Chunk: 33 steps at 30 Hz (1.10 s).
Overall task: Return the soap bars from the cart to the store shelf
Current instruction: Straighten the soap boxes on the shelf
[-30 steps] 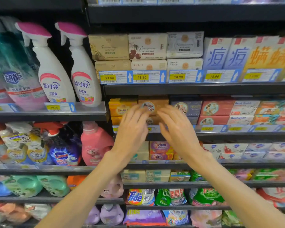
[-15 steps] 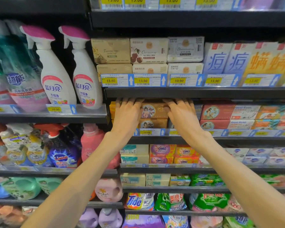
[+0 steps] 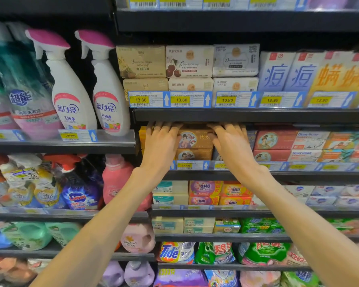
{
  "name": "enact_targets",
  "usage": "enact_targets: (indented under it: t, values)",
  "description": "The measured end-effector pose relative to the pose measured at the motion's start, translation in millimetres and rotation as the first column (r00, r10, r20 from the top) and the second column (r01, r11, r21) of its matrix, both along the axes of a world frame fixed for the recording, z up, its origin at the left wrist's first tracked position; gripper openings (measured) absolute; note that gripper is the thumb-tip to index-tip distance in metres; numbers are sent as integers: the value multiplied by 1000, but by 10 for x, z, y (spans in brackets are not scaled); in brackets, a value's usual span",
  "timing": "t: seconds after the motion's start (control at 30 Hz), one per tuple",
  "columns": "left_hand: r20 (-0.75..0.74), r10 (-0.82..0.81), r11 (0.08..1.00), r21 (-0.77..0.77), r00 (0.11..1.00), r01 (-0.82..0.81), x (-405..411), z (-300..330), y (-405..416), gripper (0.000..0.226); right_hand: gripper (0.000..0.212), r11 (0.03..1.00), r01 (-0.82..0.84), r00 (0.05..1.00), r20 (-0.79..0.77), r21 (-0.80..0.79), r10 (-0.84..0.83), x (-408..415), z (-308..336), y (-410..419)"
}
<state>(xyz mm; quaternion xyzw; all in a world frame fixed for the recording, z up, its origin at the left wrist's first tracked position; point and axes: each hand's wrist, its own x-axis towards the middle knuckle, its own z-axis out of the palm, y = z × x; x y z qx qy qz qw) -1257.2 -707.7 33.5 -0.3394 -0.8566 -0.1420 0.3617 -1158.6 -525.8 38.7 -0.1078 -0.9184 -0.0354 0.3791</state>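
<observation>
So both hands are up at the shelf (image 3: 247,115) right now, one on each side of a brown soap bar (image 3: 196,138) box, the one with the little portrait on the front. It sits on top of another brown box (image 3: 193,154) of the same kind, right above the 12.00 price tag (image 3: 186,165). The left hand (image 3: 161,145) is flat against the left end of the box and the right hand (image 3: 231,142) against the right end, fingers mostly straight and reaching back under the shelf above. The fingertips disappear into the shadow there, so I can't say for sure whether they hook behind the box. To me it reads as pressing and squaring it up, not a real clenched grip.

Progress-wise, I'd say this bar is basically home: it's in its slot on the stack, lined up with the red soap boxes (image 3: 275,139) next door, and it looks like just a final nudge is left before letting go. How many bars are still waiting, no idea, since the cart isn't in view at all. The yellow boxes (image 3: 143,134) peeking out behind the left hand are mostly covered, so I can't tell if that row needs filling too.
</observation>
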Motion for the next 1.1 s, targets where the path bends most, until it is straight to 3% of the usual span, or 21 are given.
enact_targets:
  t: [0.17, 0.37, 0.57, 0.77, 1.1]
  values:
    - [22, -53, 998, 23, 998, 53, 112, -25, -44, 41, 33, 998, -58, 998, 25, 0, 58, 134, -8, -36]
    - [-56, -331, 942, 35, 942, 333, 528, -253, -73, 31, 30, 955, -289, 957, 49, 69, 286, 550, -349, -52]
    - [166, -468, 869, -95, 868, 486, 833, -539, 239, 41, 35, 986, -160, 973, 161, -46, 165, 988, -662, 103]
    - [240, -405, 872, -187, 882, 452, 1019, -593, 521, 49, 43, 996, -21, 978, 203, -86, 39, 1203, -650, 356]
    - [284, -167, 956, -189, 944, 226, 1144, -602, 786, 64, 51, 988, -137, 956, 252, -68, 150, 1006, -742, 624]
